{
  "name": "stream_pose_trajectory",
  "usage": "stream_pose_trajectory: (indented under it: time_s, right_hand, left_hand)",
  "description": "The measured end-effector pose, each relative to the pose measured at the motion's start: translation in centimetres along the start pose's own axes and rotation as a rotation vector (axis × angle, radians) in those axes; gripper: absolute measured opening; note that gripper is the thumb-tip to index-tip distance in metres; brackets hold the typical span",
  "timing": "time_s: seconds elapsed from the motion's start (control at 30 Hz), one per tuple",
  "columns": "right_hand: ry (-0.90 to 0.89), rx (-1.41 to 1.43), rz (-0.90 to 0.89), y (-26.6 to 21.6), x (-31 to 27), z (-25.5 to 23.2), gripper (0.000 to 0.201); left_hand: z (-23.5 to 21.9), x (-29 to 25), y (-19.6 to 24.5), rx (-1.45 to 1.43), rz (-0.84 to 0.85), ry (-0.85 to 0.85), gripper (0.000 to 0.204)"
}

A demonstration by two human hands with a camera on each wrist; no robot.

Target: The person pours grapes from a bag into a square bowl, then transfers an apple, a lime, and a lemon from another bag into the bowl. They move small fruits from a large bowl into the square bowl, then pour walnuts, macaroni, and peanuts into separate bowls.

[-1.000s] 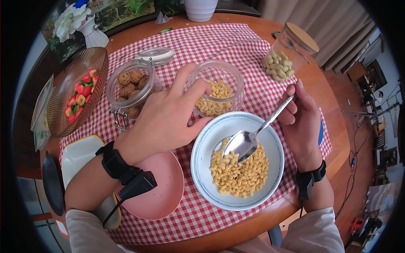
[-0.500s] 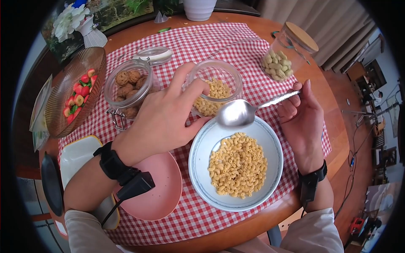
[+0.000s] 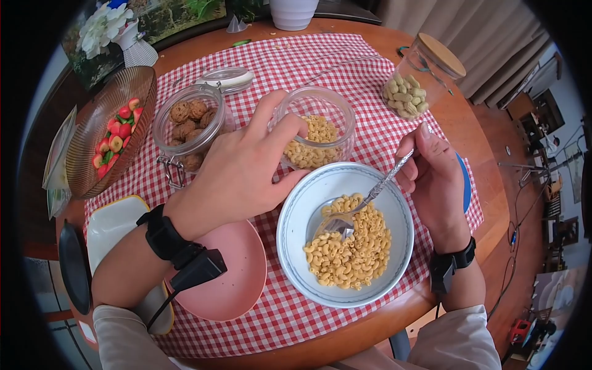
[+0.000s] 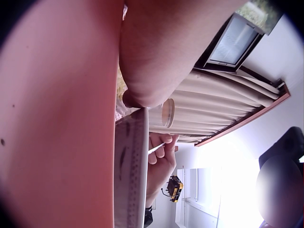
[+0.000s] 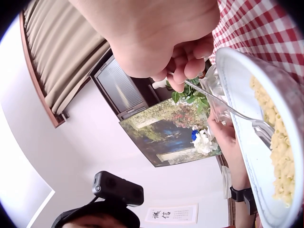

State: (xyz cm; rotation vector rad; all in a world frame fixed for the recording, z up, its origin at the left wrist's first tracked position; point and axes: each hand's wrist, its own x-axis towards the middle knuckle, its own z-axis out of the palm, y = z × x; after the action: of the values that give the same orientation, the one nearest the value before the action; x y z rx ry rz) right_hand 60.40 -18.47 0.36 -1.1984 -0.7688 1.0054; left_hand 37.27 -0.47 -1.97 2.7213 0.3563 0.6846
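Observation:
My right hand [image 3: 435, 182] pinches the handle of a metal spoon [image 3: 385, 180] between thumb and fingers. The spoon's bowl dips into elbow macaroni [image 3: 351, 253] inside a white bowl with a blue-patterned rim [image 3: 293, 259]; pasta partly covers it. In the right wrist view the spoon [image 5: 223, 103] slants down into the pasta. My left hand [image 3: 237, 166] grips the left side of an open glass jar [image 3: 345, 117] behind the bowl, its thumb close to the bowl's rim. More macaroni lies in that jar.
Left of the jar stands a clip-top jar of walnuts [image 3: 191, 120], its lid open. A pink plate [image 3: 234, 277] and a white dish [image 3: 117, 222] lie under my left forearm. An amber glass dish [image 3: 83, 148] holds red fruit pieces. A wooden-lidded peanut jar [image 3: 410, 92] stands back right.
The spoon rose from over the pasta toward the glass jar, its bowl turned over, then came back down into the macaroni. My left hand has stayed in place.

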Motion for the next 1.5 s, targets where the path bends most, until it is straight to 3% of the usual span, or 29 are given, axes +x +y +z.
stream_pose_trajectory:
  time_s: [0.27, 0.4, 0.47, 0.67, 0.9, 0.97, 1.07, 1.2, 1.27, 1.37, 1.5]
  right_hand:
    - [0.200, 0.133, -0.021, -0.1, 0.7, -0.2, 0.043]
    - [0.156, 0.206, -0.069, -0.1, 0.8, -0.7, 0.039]
    - [0.249, 0.216, -0.090, -0.1, 1.0, -0.3, 0.041]
    - [0.291, 0.277, -0.105, 0.0, 1.1, -0.3, 0.040]
    - [0.143, 0.395, -0.068, 0.2, 1.1, -1.7, 0.036]
    - [0.313, 0.519, -0.094, -0.1, 1.3, -1.0, 0.034]
    - [0.433, 0.546, -0.083, -0.6, 1.5, -0.3, 0.037]
    - [0.402, 0.568, -0.067, -0.3, 1.2, -0.8, 0.039]
    - [0.172, 0.569, -0.082, 0.2, 1.0, -1.8, 0.039]
    - [0.086, 0.532, -0.105, 0.5, 1.1, -2.4, 0.038]
    - [0.238, 0.430, -0.109, -0.4, 0.7, -0.1, 0.034]
  left_hand:
    - [0.1, 0.0, -0.1, 0.012, 0.028, 0.017, 0.048]
    - [0.2, 0.0, -0.1, 0.013, 0.021, 0.018, 0.048]
    - [0.1, 0.0, -0.1, 0.005, 0.021, 0.010, 0.047]
    - [0.1, 0.0, -0.1, -0.002, 0.003, 0.002, 0.047]
    - [0.0, 0.0, 0.0, -0.009, 0.003, 0.010, 0.047]
    - [0.0, 0.0, 0.0, -0.014, 0.014, 0.017, 0.047]
    - [0.0, 0.0, 0.0, 0.003, 0.005, 0.009, 0.048]
    - [0.1, 0.0, 0.0, 0.003, 0.010, 0.015, 0.048]
    - [0.0, 0.0, 0.0, 0.003, 0.005, 0.008, 0.049]
    - [0.1, 0.0, 0.0, 0.005, 0.005, 0.010, 0.049]
    - [0.1, 0.0, 0.0, -0.007, 0.005, 0.015, 0.048]
